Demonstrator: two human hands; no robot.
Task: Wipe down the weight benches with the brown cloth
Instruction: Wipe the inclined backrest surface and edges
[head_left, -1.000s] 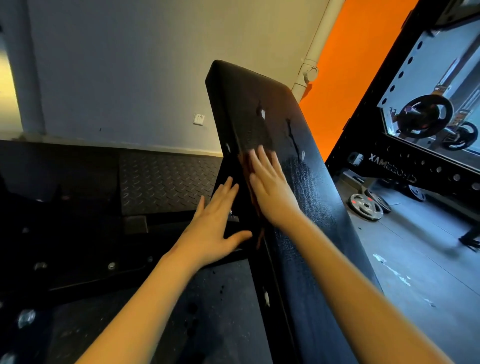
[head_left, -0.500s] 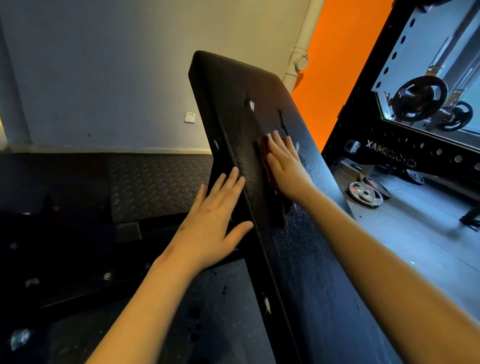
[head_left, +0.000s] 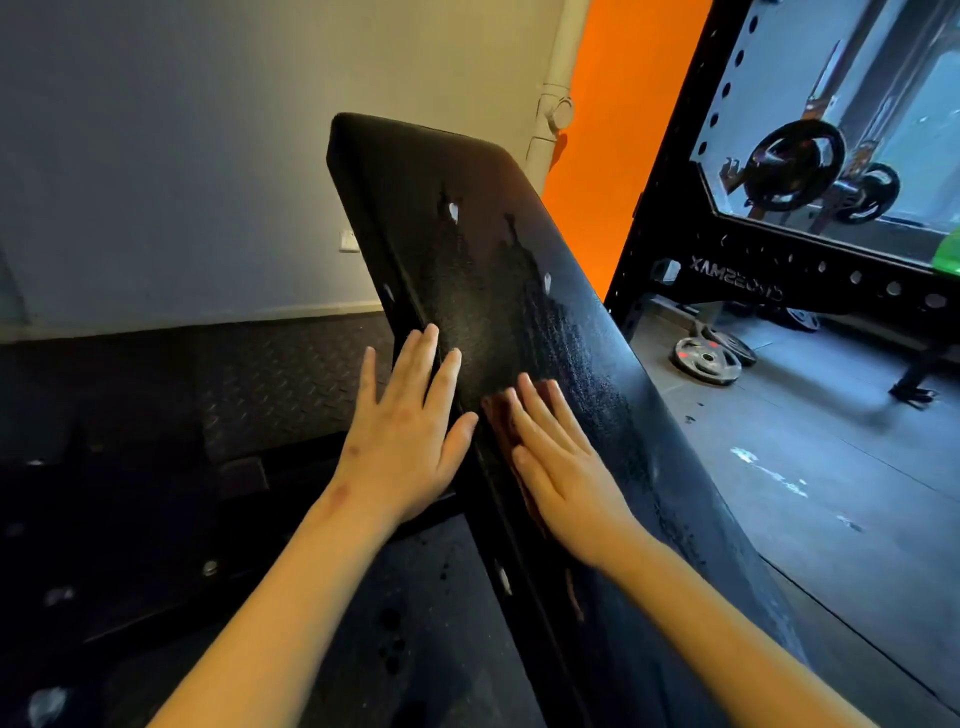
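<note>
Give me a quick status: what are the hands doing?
Right hand flat, pressing brown cloth on bench pad. Left hand flat on pad's edge. Nothing blocking.

- We find the bench pad (head_left: 467, 249) tilted at centre, the rack (head_left: 670, 218) to its right.
- Right hand (head_left: 566, 478) lies flat on the cloth (head_left: 494, 415), on the pad.
- Left hand (head_left: 405, 436) rests against the pad's left edge.
- Weight plates (head_left: 704, 358) lie on the floor (head_left: 779, 467) by the rack.

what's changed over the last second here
The right hand, flat on the brown cloth, went up the bench pad toward its top, then slid back down beside the left hand. Nothing was picked up or let go. The left hand stays flat on the pad's left edge.
</note>
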